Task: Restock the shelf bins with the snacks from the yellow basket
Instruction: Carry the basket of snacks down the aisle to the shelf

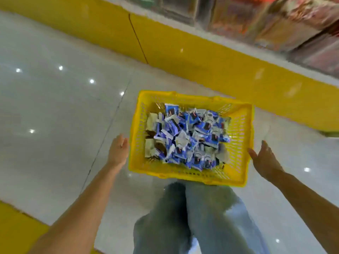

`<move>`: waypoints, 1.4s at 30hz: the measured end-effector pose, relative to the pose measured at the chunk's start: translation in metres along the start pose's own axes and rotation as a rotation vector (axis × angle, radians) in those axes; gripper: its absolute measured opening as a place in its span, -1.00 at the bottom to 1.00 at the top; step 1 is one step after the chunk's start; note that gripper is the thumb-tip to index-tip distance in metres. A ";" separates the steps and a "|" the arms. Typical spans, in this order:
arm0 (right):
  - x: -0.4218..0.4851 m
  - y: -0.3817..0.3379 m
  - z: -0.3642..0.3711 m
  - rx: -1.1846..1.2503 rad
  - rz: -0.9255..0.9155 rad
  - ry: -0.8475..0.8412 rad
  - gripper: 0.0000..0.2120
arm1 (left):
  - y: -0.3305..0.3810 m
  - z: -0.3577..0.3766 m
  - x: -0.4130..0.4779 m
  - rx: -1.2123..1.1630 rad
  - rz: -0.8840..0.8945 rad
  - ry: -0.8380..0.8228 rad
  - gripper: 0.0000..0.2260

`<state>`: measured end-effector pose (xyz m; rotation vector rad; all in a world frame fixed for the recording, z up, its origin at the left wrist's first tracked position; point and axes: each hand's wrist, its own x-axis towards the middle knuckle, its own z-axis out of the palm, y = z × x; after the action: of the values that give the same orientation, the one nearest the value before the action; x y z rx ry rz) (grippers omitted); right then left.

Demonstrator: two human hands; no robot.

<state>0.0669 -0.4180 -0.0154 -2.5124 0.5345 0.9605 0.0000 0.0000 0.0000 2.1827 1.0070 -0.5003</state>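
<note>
Yellow basket [183, 174] of blue snack packets [187, 138] is sitting on the floor [64, 110]. I'm seeing left hand [118, 151] and right hand [265, 159] flanking its sides, fingers loosely straight, holding nothing.

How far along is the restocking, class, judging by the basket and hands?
Nothing looks done: the yellow basket sits on the floor, heaped with blue snack packets. In hand: the left hand and right hand flank it, open, holding nothing. Left: moving every packet into the blurred shelf bins.
</note>
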 end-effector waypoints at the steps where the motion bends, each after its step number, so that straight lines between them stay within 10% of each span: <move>1: 0.010 0.000 0.010 0.076 0.051 0.005 -0.39 | -0.003 0.014 0.012 0.002 -0.051 -0.028 -0.64; 14: 0.029 -0.024 0.017 0.286 0.280 0.012 -0.42 | -0.030 0.035 0.057 -0.176 -0.370 -0.084 -0.49; 42: -0.239 -0.423 -0.160 0.058 -0.585 0.213 -0.39 | -0.052 -0.379 -0.157 -0.490 -0.321 0.683 -0.58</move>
<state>0.1908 -0.0875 0.3546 -2.5033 -0.1224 0.4529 -0.1156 0.2128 0.3348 1.7605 1.6476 0.3715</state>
